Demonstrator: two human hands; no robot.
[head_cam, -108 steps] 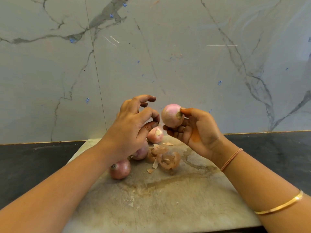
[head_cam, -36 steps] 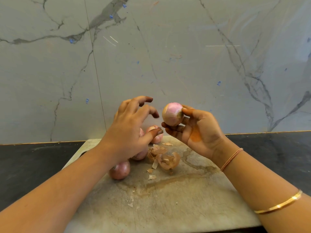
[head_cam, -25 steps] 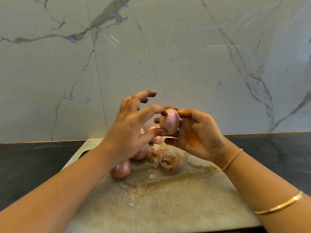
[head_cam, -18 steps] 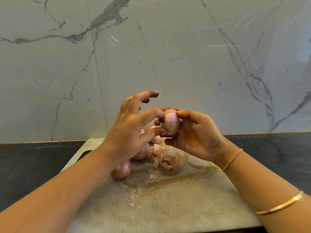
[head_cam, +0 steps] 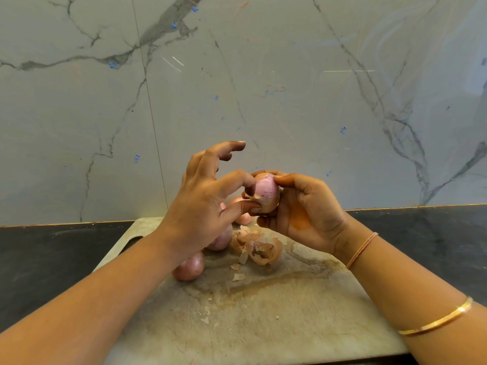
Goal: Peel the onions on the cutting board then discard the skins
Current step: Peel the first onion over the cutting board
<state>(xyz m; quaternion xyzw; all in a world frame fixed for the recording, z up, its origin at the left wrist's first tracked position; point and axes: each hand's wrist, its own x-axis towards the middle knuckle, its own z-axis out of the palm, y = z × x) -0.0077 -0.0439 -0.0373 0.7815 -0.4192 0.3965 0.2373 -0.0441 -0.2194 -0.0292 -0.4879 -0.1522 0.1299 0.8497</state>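
Board (head_cam: pixel 263 325) on the counter (head_cam: pixel 52 254), far edge at the wall (head_cam: pixel 290 101), near half open. Above its far end the right hand (head_cam: pixel 308 214) cups a pink, part-skinned onion (head_cam: pixel 266 192); the left hand (head_cam: pixel 200 206) pinches it with thumb and forefinger, other fingers spread. Skins (head_cam: pixel 261 248) lie beneath.

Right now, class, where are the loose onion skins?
Head view: the onion skins lie far-middle on the cutting board, right of the resting onions, beneath the right hand.

Black countertop (head_cam: pixel 47 259), stained cutting board (head_cam: pixel 276 325) on it; onions (head_cam: pixel 188 268), loose skins (head_cam: pixel 263 251)
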